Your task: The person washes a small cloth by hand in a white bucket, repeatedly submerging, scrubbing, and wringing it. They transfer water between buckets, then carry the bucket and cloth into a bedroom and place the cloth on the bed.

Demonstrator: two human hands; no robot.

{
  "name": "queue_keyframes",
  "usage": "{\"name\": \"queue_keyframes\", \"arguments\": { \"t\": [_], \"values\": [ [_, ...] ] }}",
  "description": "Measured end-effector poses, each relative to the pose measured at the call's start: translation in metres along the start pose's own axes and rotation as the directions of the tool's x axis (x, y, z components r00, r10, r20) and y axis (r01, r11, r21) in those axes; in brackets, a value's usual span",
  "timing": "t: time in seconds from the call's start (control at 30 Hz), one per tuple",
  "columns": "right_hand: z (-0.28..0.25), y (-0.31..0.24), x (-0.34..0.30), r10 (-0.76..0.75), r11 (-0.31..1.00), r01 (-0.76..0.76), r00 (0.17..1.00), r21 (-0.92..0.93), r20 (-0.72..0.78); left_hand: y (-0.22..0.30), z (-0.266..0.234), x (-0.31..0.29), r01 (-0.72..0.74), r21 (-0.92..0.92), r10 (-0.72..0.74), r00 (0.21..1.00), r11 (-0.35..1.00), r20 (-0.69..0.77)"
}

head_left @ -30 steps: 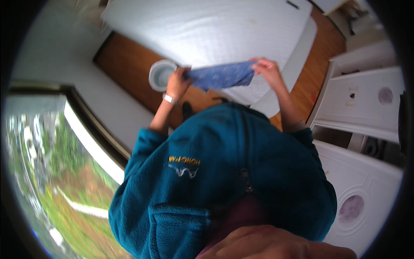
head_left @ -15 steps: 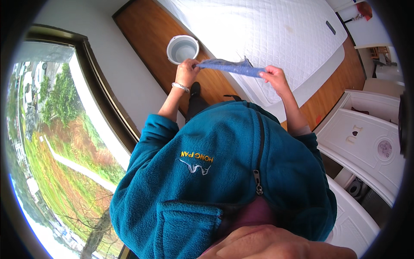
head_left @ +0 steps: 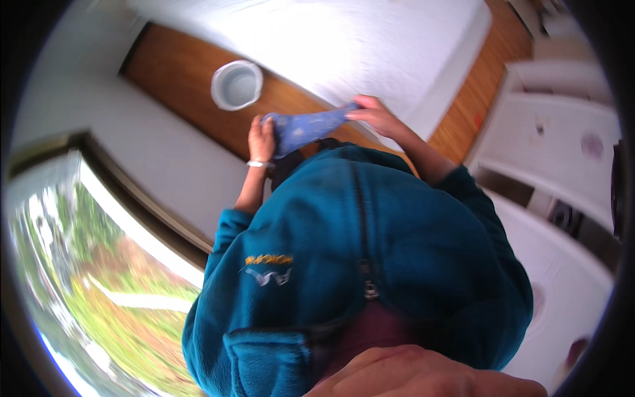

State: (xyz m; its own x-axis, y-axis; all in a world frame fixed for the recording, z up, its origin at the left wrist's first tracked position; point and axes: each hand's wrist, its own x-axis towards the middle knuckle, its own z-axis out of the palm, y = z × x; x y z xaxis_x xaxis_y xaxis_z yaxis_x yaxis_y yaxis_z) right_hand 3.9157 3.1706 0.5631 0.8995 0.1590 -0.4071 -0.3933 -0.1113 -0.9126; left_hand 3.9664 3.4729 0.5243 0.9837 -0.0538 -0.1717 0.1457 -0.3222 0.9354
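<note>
A blue patterned cloth hangs between my two hands in front of my body. My left hand is closed on its left end, the cloth bunched and drooping there, with a bracelet on that wrist. The other end is pinched by my right hand, where the cloth narrows toward the fingers. Both hands are a little blurred by motion. Beyond my left hand, a pale grey bucket stands on the wooden floor, apart from the cloth.
A white mattress lies ahead of me, beside a strip of wooden floor. On my left are a wall and a large window. White furniture with panels stands to my right.
The cloth was stretched nearly flat between my hands; now it sags and bunches at the left. Both hands have come closer to my body and moved left. The view has shifted.
</note>
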Motion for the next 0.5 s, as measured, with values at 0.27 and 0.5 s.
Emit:
{"name": "queue_keyframes", "arguments": {
  "t": [0.27, 0.5],
  "values": [
    [0.043, 0.006, -0.015, -0.004, 0.926, 0.029, 0.998, -0.375, 0.067, 0.053, 0.069, -0.024, 0.299, -0.222, -0.045, 0.681, 0.928, 0.731],
    [0.000, 0.080, -0.086, 0.109, 0.972, -0.141, 0.980, -0.186, -0.169, 0.037, 0.112, -0.018, -0.211, 0.039, 0.085, 0.547, 0.977, 0.833]
  ]
}}
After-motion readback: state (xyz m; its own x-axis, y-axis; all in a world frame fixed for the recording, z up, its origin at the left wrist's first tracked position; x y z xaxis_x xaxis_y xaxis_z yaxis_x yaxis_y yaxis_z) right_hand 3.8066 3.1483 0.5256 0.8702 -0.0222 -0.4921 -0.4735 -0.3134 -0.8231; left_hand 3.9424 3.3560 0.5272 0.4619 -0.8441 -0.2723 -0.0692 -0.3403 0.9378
